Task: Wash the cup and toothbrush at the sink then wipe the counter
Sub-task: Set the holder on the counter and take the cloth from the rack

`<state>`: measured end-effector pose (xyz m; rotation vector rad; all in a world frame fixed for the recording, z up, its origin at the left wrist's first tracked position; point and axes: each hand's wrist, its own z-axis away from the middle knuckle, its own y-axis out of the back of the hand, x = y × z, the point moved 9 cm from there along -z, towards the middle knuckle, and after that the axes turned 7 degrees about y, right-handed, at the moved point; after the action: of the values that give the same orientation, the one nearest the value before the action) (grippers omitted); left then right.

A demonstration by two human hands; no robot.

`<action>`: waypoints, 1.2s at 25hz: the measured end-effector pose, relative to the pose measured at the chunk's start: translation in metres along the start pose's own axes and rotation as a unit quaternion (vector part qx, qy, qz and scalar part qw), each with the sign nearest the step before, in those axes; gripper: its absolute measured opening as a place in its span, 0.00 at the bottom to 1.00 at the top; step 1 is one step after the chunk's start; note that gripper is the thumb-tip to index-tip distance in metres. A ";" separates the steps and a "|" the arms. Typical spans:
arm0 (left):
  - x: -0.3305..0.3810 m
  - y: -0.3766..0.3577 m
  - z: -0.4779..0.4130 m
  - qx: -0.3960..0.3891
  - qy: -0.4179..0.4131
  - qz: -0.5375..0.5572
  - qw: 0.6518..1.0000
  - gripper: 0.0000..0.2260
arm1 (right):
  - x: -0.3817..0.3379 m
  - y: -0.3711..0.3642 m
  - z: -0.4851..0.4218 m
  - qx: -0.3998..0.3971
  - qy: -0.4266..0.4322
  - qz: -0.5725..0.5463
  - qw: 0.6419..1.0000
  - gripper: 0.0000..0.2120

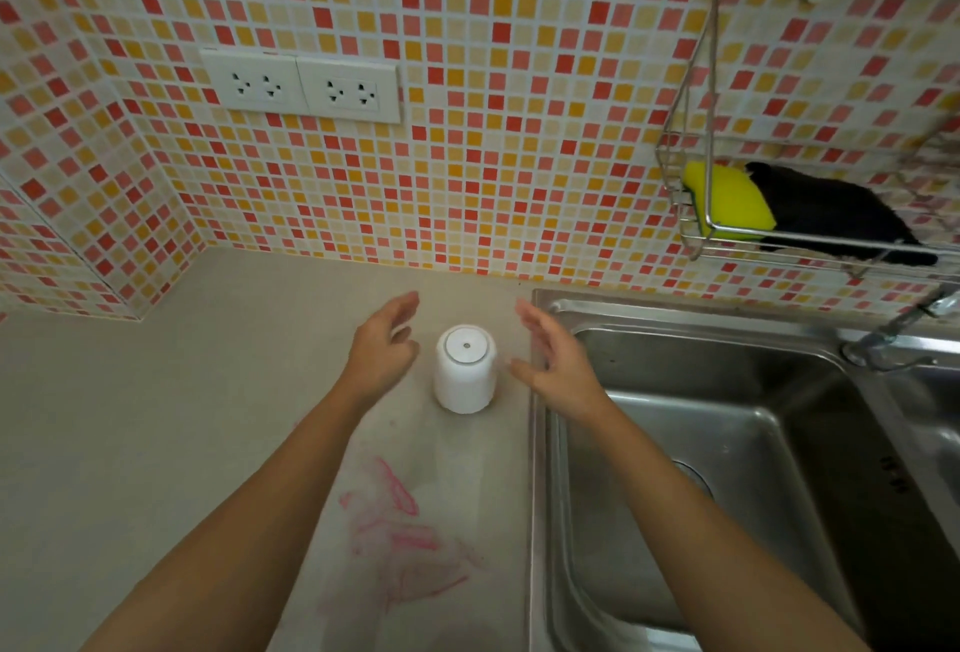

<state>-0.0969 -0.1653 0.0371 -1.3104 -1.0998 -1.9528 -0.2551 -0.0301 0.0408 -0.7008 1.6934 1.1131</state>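
A white cup (464,369) stands upside down on the beige counter (182,417), just left of the steel sink (727,443). My left hand (382,350) hovers a little to the cup's left, fingers apart, holding nothing. To the cup's right, over the sink's edge, my right hand (553,357) is also open and empty. Neither hand touches the cup. Pink-red smears (400,532) mark the counter nearer to me, between my forearms. No toothbrush is in view.
A wire rack (696,230) on the tiled wall at the right holds a yellow sponge (727,199) and a black cloth (831,214). A tap (893,329) sits at the sink's far right. Two wall sockets (304,87) are above the counter.
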 end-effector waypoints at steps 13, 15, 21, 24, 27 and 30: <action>0.307 -0.220 0.117 -0.180 -0.312 -0.020 0.933 0.16 | -0.092 0.337 0.079 0.194 0.109 0.461 0.859 0.28; 0.332 -0.256 0.101 -0.157 -0.320 -0.112 0.928 0.15 | -0.083 0.361 0.072 0.155 0.088 0.521 0.835 0.34; 0.322 -0.356 0.043 -0.220 -0.267 -0.414 0.842 0.22 | -0.037 0.410 0.069 0.033 0.048 0.579 0.813 0.46; 0.306 -0.379 0.032 -0.267 -0.214 -0.450 0.825 0.30 | -0.033 0.408 0.068 0.033 0.065 0.573 0.816 0.41; 0.293 -0.390 0.021 -0.283 -0.173 -0.527 0.783 0.35 | -0.032 0.407 0.067 0.045 0.080 0.572 0.815 0.40; 0.285 -0.400 0.011 -0.258 -0.191 -0.618 0.718 0.29 | -0.032 0.408 0.068 0.046 0.084 0.568 0.817 0.41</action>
<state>-0.5153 0.0552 0.1707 -1.4042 -2.1060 -3.2149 -0.5561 0.2020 0.2077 0.4270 2.3572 1.7517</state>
